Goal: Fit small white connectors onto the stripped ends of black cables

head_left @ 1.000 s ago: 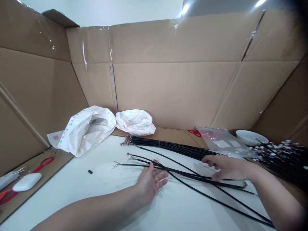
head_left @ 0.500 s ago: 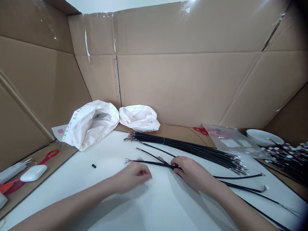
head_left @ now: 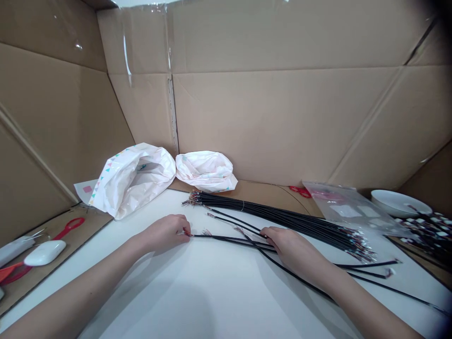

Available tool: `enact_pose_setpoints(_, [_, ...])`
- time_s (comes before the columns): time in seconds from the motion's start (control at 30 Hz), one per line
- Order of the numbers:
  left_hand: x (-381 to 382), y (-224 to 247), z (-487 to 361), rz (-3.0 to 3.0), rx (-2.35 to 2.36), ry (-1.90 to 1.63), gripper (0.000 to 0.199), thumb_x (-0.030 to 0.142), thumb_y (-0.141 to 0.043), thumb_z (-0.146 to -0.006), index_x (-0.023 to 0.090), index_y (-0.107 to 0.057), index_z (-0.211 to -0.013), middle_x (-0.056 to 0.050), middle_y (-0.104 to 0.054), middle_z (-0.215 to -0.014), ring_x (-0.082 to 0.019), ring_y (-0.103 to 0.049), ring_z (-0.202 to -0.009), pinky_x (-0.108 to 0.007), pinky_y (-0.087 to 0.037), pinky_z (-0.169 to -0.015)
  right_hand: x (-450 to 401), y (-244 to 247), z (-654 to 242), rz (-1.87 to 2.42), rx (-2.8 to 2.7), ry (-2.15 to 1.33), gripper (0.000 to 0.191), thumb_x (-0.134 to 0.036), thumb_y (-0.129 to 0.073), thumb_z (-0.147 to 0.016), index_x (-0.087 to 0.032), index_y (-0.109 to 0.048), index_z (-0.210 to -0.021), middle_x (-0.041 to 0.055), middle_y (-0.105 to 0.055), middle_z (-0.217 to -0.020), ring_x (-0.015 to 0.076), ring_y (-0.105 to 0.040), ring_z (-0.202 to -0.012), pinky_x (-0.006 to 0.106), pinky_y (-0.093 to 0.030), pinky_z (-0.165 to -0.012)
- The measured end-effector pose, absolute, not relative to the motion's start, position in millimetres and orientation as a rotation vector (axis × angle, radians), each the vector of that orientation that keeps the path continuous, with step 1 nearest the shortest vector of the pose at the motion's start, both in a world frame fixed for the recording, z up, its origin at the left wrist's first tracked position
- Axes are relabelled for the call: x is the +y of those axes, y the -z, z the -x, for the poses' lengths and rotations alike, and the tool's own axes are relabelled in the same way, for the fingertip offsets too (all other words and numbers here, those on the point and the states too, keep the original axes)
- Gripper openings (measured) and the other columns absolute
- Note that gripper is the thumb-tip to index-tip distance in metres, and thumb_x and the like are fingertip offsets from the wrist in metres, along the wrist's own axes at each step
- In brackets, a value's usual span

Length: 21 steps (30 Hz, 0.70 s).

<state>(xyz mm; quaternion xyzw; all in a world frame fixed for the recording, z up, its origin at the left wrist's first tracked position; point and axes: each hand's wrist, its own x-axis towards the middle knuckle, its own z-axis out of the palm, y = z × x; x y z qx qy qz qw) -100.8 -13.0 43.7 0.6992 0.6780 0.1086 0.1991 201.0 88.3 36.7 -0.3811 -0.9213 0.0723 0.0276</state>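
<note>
Two hands well apart on the loose black cables (head_left: 229, 238): our left hand (head_left: 163, 233) pinches their stripped ends, while our right hand (head_left: 291, 248) lies across them further along, grip unclear. Long axis runs left-right, just in front of the tied cable bundle (head_left: 282, 217); left hand sits nearer the ends.

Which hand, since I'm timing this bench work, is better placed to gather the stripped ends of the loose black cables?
The left hand: its fingertips are right at the stripped wire ends of the loose black cables, while the right hand lies farther along them.
</note>
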Motion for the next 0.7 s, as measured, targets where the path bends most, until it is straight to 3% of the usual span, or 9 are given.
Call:
enact_pose_setpoints(0.17, [-17,-54,107,-1.867,1.778,-0.318,0.019,0.033,-0.05,-0.073,0.02,-0.062,-0.075,-0.001,-0.058,-0.072,-0.015,-0.05,-0.063,-0.022,-0.035,-0.056,97,-37,-209,1.198,-2.83,-0.204,0.029,-0.002,-0.033,-0.075,-0.019,-0.056,-0.082,0.0031,-0.06,-0.076,0.0143,-0.053,-0.065,0.022,-0.026,-0.054])
enact_pose_setpoints(0.47, [-19,-52,113,-1.813,1.583,-0.196,0.016,0.033,-0.059,-0.067,0.021,-0.068,-0.074,0.0,-0.064,-0.071,-0.015,-0.052,-0.064,-0.021,-0.035,-0.054,106,-28,-212,1.237,-2.821,-0.226,0.038,-0.004,-0.034,-0.076,-0.018,-0.06,-0.099,0.0067,-0.063,-0.086,0.0161,-0.057,-0.075,0.023,-0.034,-0.063])
enact_pose_setpoints(0.7, [-15,-46,109,-1.925,1.807,-0.274,0.02,0.035,-0.055,-0.071,0.023,-0.069,-0.078,-0.002,-0.065,-0.081,-0.017,-0.057,-0.07,-0.023,-0.038,-0.059,108,-25,-213,1.226,-2.82,-0.172,0.04,-0.003,-0.034,-0.076,-0.017,-0.06,-0.103,0.0078,-0.062,-0.093,0.0165,-0.058,-0.08,0.023,-0.035,-0.067])
